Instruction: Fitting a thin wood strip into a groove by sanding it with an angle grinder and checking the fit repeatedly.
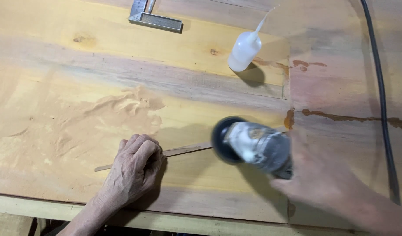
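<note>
- Here, on a wide wooden board point(78, 87), a drift of sawdust point(126, 109) lies left of centre, smeared as if fingers had passed through it.
- The left hand point(133, 170) presses knuckles-up on a thin wooden strip point(183, 150), fingers curled narrow over it; the strip lies flat on the board, running from the lower left up towards the right.
- A metal square point(155, 17) rests at the top edge, well apart from both hands.
- The strip's right end meets the dark disc of a grey grinder point(253, 146), blurred, tilted down onto the board.
- A white squeeze bottle point(245, 49) with a long nozzle stands above the grinder, casting a shadow towards the lower right.
- The right hand point(323, 179), also blurred, is closed around the grinder's body from the right.
- Reddish-brown filler stains point(341, 117) trail along a seam on the right part of the board.
- A black cable point(382, 100) runs down the far right.
</note>
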